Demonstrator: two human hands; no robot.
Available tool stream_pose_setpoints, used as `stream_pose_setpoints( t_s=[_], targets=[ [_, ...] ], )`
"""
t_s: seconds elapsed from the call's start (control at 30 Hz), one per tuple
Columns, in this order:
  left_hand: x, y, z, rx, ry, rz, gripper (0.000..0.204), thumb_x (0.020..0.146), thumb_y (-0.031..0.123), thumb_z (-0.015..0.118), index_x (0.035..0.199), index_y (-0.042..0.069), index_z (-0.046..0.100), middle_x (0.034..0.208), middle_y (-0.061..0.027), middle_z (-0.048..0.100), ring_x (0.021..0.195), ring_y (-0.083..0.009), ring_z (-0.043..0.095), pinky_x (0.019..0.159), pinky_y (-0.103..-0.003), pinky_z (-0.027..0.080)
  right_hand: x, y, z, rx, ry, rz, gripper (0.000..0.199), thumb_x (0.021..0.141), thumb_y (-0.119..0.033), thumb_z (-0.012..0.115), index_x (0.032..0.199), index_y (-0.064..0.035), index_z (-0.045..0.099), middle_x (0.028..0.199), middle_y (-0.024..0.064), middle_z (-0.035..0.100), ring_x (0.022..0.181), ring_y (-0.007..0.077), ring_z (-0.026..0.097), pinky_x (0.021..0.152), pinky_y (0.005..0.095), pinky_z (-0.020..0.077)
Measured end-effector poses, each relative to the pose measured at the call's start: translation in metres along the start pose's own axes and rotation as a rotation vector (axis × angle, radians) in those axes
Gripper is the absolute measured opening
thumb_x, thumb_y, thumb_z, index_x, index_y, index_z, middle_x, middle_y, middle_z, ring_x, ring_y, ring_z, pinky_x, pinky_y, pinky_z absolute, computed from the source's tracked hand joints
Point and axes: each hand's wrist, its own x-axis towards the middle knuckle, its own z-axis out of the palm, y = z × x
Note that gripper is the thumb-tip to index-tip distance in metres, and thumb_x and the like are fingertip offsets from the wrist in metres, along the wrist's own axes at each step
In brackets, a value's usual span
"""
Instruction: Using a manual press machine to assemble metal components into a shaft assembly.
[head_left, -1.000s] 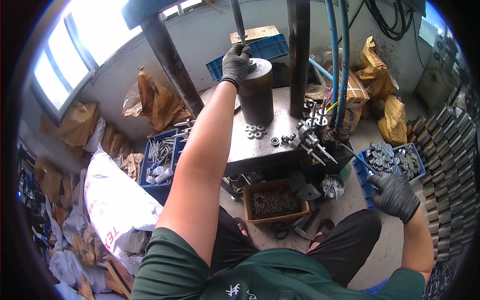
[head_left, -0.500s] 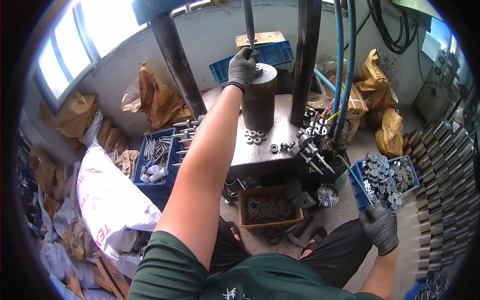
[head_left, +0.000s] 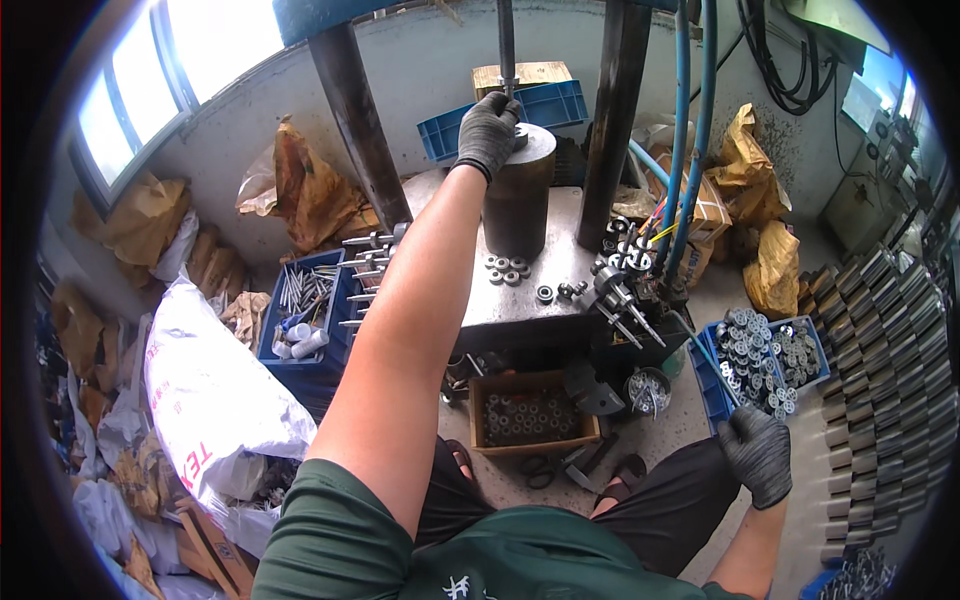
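My left hand [head_left: 488, 133], in a grey knit glove, reaches out to the top of a thick steel cylinder [head_left: 518, 205]. Its fingers are closed just under a vertical steel rod [head_left: 506, 45] with a collar at its lower end; what they hold is hidden. A small dark metal part beside the fingers rests on the cylinder's top. Down at the right, my gloved right hand [head_left: 757, 458] is closed round the end of a thin lever [head_left: 708, 360] that slants up to the machine. Several bearings [head_left: 508, 269] lie on the steel table [head_left: 470, 300] before the cylinder.
Dark posts [head_left: 612, 120] flank the cylinder, with blue hoses [head_left: 697, 150] on the right. Shafts with gears [head_left: 620, 300] lie at the table's right corner. Blue bins hold metal discs [head_left: 745, 355] and pins [head_left: 305, 290]. Under the table stands a wooden box [head_left: 530, 440] of rings.
The view has shifted slightly. Both hands keep nearly the same places, the left at the cylinder's top and the right at the lever's end.
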Motion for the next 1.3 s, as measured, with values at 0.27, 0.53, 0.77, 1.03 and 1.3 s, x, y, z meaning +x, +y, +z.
stream_pose_setpoints(
  t_s=[0.27, 0.53, 0.77, 1.03, 1.3],
  targets=[
    [-0.004, 0.003, -0.001, -0.031, -0.012, -0.018, 0.023, 0.098, 0.025, 0.064, 0.109, 0.005, 0.07, 0.088, -0.014, 0.072, 0.078, -0.0253, 0.067, 0.077, -0.037, 0.053, 0.001, -0.001, 0.002, -0.011, 0.041, -0.007, 0.02, 0.084, -0.02, 0.07, 0.075, -0.0042, 0.063, 0.075, 0.0215, 0.062, 0.074, 0.042, 0.064, 0.063, 0.0499, 0.0492],
    [0.009, -0.018, 0.009, -0.115, -0.029, -0.069, 0.025, 0.097, 0.024, 0.065, 0.112, 0.006, 0.072, 0.092, -0.0148, 0.074, 0.082, -0.0257, 0.07, 0.08, -0.036, 0.053, 0.002, -0.004, -0.003, 0.005, 0.036, -0.008, 0.016, 0.084, -0.017, 0.07, 0.078, -0.0032, 0.064, 0.077, 0.0221, 0.063, 0.075, 0.0423, 0.064, 0.065, 0.0488, 0.0505],
    [0.008, -0.013, 0.003, -0.269, -0.058, -0.131, 0.034, 0.09, 0.03, 0.075, 0.112, 0.005, 0.071, 0.094, -0.0106, 0.074, 0.082, -0.0199, 0.07, 0.076, -0.034, 0.058, 0.078, -0.009, -0.041, 0.001, 0.22, -0.19, 0.018, 0.086, -0.012, 0.069, 0.1, 0.0002, 0.068, 0.091, 0.0203, 0.069, 0.083, 0.0366, 0.07, 0.074, 0.0437, 0.0546],
    [-0.006, 0.019, -0.008, -0.255, -0.046, -0.161, 0.034, 0.089, 0.03, 0.076, 0.109, 0.003, 0.069, 0.091, -0.0064, 0.071, 0.076, -0.0125, 0.067, 0.066, -0.032, 0.06, 0.23, 0.016, -0.068, 0.12, 0.528, -0.164, 0.04, 0.095, -0.005, 0.059, 0.135, -0.0124, 0.063, 0.103, 0.0159, 0.071, 0.084, 0.028, 0.071, 0.076, 0.0381, 0.0559],
    [0.014, -0.019, -0.002, -0.385, 0.071, -0.061, 0.038, 0.097, 0.038, 0.058, 0.106, 0.002, 0.069, 0.08, -0.0099, 0.07, 0.071, -0.0194, 0.066, 0.07, -0.033, 0.054, 0.112, 0.016, -0.058, -0.048, -0.012, -0.119, 0.04, 0.087, -0.011, 0.063, 0.125, -0.0004, 0.067, 0.104, 0.0243, 0.071, 0.094, 0.0333, 0.073, 0.086, 0.0415, 0.0568]
  ],
)
